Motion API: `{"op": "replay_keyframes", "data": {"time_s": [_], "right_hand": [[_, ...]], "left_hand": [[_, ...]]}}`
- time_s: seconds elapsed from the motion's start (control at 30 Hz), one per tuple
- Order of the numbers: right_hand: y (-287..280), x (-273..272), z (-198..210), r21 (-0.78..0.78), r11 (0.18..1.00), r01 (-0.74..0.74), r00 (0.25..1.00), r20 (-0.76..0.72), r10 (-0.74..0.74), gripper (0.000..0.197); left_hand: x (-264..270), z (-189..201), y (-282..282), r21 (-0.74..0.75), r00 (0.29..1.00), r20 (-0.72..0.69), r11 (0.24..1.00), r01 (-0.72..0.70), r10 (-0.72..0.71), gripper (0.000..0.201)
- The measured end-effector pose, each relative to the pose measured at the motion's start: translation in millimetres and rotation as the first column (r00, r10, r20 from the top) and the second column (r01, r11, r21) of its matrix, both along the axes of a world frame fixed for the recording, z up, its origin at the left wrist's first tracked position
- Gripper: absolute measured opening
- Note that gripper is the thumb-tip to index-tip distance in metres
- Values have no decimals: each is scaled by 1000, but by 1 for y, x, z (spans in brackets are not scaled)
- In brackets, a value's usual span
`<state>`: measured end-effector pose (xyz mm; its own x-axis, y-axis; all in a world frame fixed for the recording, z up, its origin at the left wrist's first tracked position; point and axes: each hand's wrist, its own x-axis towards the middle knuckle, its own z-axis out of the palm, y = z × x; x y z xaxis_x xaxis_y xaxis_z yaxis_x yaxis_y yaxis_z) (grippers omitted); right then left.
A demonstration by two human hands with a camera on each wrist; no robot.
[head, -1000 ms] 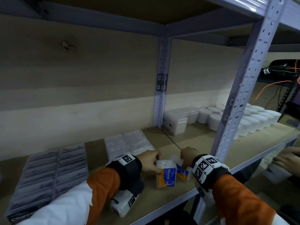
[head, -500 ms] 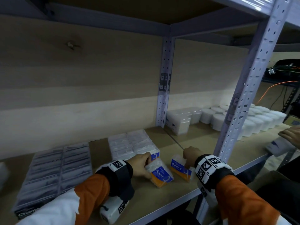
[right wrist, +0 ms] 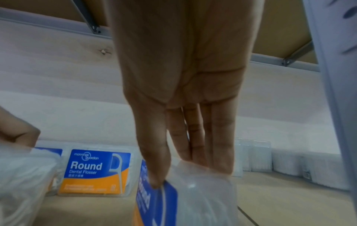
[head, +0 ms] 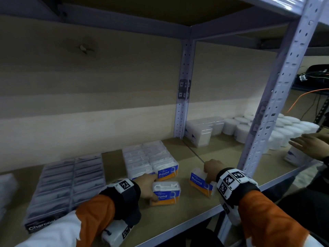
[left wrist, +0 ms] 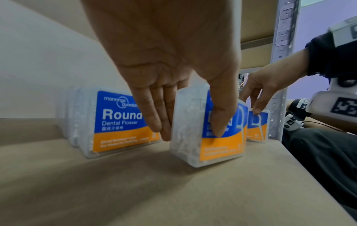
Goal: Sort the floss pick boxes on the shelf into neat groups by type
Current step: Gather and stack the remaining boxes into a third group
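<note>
Two loose "Round" floss pick boxes, clear with blue-and-orange labels, stand near the shelf's front edge. My left hand (head: 148,188) (left wrist: 191,131) pinches the left box (head: 166,193) (left wrist: 218,146) between thumb and fingers; the box stands upright on the board, just in front of the Round group (head: 151,161) (left wrist: 119,122). My right hand (head: 209,172) (right wrist: 183,174) grips the top of the other box (head: 201,182) (right wrist: 185,198), which is tilted. A block of dark Charcoal boxes (head: 65,184) lies further left.
A metal upright (head: 272,104) stands just right of my right wrist. Beyond it are white square boxes (head: 204,129), several round white tubs (head: 284,129), and another person's hand (head: 309,145). The rear post (head: 183,97) divides the wooden shelf board (head: 178,220).
My left hand has carried its Round box leftward, away from the right hand's box, and set it upright before the Round group. The right hand has barely moved.
</note>
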<state>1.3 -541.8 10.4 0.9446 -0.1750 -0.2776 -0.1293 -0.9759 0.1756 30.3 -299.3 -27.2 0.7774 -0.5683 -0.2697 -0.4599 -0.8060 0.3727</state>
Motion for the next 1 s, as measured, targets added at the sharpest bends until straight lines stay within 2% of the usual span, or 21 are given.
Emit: {"op": "replay_keyframes", "data": {"time_s": [0.33, 0.7, 0.83, 1.0], "right_hand": [[0, -4, 2, 59, 998, 32, 999, 31, -33, 52], [-6, -5, -21, 130, 988, 85, 989, 111, -100, 57], [-3, -1, -21, 159, 987, 37, 989, 135, -59, 49], [9, 3, -22, 245, 963, -108, 975, 216, 54, 48]], "left_hand": [[-2, 1, -1, 80, 999, 45, 997, 20, -24, 57], [-16, 9, -17, 69, 971, 216, 994, 88, -101, 46], [-18, 9, -16, 49, 973, 227, 998, 40, -50, 41], [-20, 10, -6, 70, 959, 283, 997, -14, -6, 43]]}}
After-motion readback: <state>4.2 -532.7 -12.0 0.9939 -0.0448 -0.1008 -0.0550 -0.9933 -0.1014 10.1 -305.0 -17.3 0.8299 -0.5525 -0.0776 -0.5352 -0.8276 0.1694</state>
